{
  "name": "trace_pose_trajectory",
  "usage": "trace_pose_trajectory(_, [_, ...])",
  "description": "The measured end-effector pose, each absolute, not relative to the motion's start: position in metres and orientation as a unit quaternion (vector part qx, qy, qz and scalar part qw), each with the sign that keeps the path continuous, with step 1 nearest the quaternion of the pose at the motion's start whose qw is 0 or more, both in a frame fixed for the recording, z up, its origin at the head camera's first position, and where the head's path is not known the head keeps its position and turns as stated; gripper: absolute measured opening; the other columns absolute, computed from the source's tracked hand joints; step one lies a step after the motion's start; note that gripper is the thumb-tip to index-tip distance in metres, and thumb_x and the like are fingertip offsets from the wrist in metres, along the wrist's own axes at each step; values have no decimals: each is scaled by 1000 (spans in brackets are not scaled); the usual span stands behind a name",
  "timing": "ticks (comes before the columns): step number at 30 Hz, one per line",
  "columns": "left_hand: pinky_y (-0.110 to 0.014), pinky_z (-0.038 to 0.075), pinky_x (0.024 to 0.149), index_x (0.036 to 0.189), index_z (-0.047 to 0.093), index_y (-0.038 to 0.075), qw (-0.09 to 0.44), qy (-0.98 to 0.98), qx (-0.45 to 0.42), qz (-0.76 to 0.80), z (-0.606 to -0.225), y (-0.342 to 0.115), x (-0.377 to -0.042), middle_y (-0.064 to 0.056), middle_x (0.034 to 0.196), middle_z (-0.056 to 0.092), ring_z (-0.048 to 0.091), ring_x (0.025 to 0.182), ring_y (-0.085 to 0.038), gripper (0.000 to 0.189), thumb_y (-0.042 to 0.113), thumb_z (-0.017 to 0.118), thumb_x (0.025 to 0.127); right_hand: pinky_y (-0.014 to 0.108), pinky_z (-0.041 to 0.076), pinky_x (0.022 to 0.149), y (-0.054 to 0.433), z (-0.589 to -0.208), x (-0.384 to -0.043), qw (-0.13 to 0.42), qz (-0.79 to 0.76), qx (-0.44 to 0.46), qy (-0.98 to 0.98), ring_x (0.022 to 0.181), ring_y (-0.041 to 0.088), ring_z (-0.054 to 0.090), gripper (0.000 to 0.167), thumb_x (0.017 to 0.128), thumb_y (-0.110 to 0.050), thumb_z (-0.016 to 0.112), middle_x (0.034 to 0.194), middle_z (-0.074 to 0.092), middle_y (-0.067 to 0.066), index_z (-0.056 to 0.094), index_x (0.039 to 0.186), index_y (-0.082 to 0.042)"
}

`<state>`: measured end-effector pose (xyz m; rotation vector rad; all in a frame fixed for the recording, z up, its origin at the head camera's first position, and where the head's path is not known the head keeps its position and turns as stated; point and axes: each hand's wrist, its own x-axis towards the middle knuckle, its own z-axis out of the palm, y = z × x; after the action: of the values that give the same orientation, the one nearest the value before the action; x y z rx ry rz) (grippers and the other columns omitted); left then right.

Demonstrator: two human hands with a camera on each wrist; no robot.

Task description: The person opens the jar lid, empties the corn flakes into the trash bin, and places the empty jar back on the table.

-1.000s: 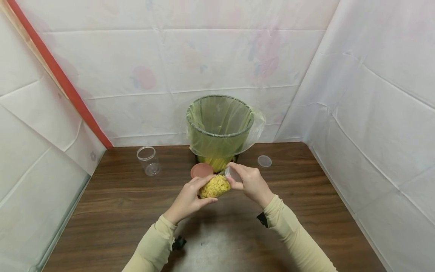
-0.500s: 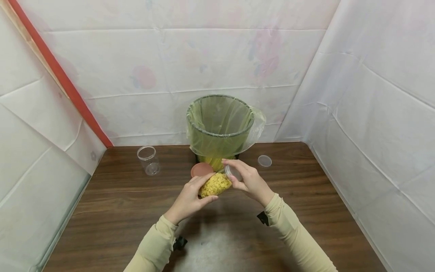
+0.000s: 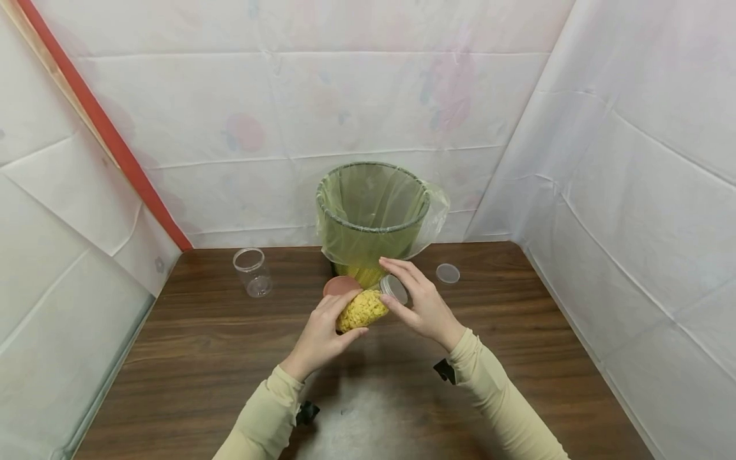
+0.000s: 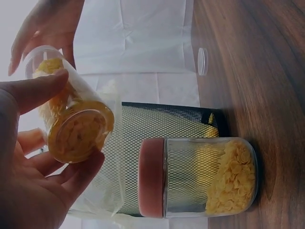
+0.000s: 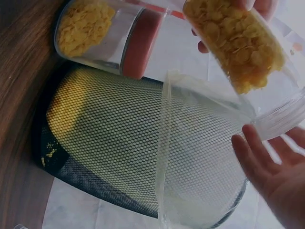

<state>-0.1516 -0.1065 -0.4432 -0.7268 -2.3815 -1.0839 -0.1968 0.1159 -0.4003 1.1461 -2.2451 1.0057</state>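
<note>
My left hand grips a clear plastic jar of yellow flakes, tilted over the table with its mouth end up to the right. A clear lid sits on the mouth; how tightly I cannot tell. My right hand is beside this lid, its fingers extended and spread; in the right wrist view the fingertips lie at the lid's rim. Behind the hands stands a glass jar with a pink lid, partly filled with similar flakes. The left hand hides part of the plastic jar.
A mesh bin lined with a pale yellow-green bag stands at the back centre. Further left is an empty clear jar without a lid. A loose clear lid lies right of the bin. White sheets enclose the wooden table.
My right fingers have loosened from the lid and spread apart, leaving it on the jar. The left hand keeps its grip on the jar, nearly unmoved.
</note>
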Motion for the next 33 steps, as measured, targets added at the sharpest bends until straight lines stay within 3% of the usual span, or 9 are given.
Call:
trace_pose_trajectory(5, [-39, 48, 84, 129, 57, 14, 238, -854, -250, -389, -445, -106, -152, -3, 115, 64, 57, 101, -18, 68, 22, 86, 68, 32, 52, 80, 113, -399, -192, 216, 408, 355, -813, 107, 18, 58, 50, 92, -29, 62, 125, 56, 6, 49, 137, -13])
trace_pose_trajectory(11, [-37, 47, 84, 126, 60, 11, 270, -850, -235, -387, -443, -105, -153, -2, 114, 65, 56, 100, -19, 68, 21, 88, 64, 34, 56, 76, 111, -396, -188, 228, 451, 286, -814, 98, 21, 64, 42, 88, -26, 68, 115, 63, 9, 58, 127, -14])
trace_pose_trajectory(19, [-39, 46, 86, 127, 60, 12, 283, -846, -227, -390, -442, -105, -154, -3, 115, 64, 54, 102, -22, 69, 18, 87, 64, 30, 57, 69, 108, -392, -183, 191, 464, 236, -833, 87, 13, 68, 33, 87, -31, 68, 103, 70, 4, 67, 113, -10])
trace_pose_trajectory(33, [-42, 47, 87, 128, 59, 13, 246, -839, -212, -436, -443, -107, -153, -1, 119, 64, 55, 105, -20, 69, 14, 87, 65, 28, 55, 82, 114, -385, -186, 148, 472, 340, -800, 103, 18, 63, 37, 85, -18, 71, 114, 64, 3, 63, 120, -11])
